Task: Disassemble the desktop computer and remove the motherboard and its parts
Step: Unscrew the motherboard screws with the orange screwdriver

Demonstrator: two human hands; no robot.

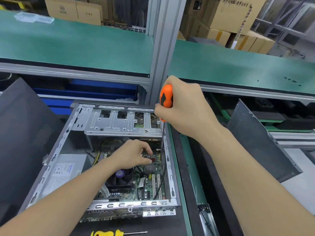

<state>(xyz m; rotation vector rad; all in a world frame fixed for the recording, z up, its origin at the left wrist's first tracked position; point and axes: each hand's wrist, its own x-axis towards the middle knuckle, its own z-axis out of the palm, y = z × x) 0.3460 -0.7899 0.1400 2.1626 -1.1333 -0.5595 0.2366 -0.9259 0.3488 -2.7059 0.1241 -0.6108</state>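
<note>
An open desktop case (58, 150) lies on the bench with its side off. Inside it the green motherboard (150, 186) shows a black CPU fan (119, 179), and a grey power supply (63, 172) sits at the left. A metal drive cage (119, 123) spans the far end. My right hand (184, 108) grips an orange-handled screwdriver (166, 96) upright, its long shaft reaching down to the board near the case's right wall. My left hand (133, 155) is inside the case above the fan, thumb and fingertips pinched at something small on the board; what they pinch is hidden.
A yellow-handled screwdriver (109, 233) lies at the near edge. A dark case panel (20, 133) leans at the left and a grey metal panel (259, 138) lies at the right. A green shelf (76, 43) and aluminium post (163, 48) stand behind, with cardboard boxes (233, 14) beyond.
</note>
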